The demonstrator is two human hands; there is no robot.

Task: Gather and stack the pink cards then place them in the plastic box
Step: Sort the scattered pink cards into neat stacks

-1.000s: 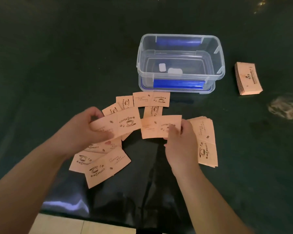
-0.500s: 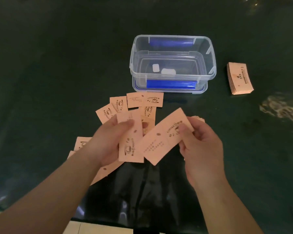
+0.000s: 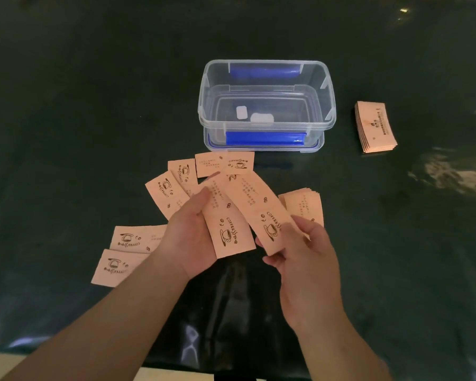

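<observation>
While loose pink cards (image 3: 162, 196) lie scattered before the open plastic box (image 3: 267, 105), my left hand (image 3: 187, 237) grips 1 card (image 3: 226, 224); my right hand (image 3: 302, 251) pinches another (image 3: 261, 213), edges overlapping.

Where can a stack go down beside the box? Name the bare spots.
Bare table lies left of the box, and between the box and the far right stack. In front of the box it is crowded: loose cards spread there under the left hand and right hand.
</observation>
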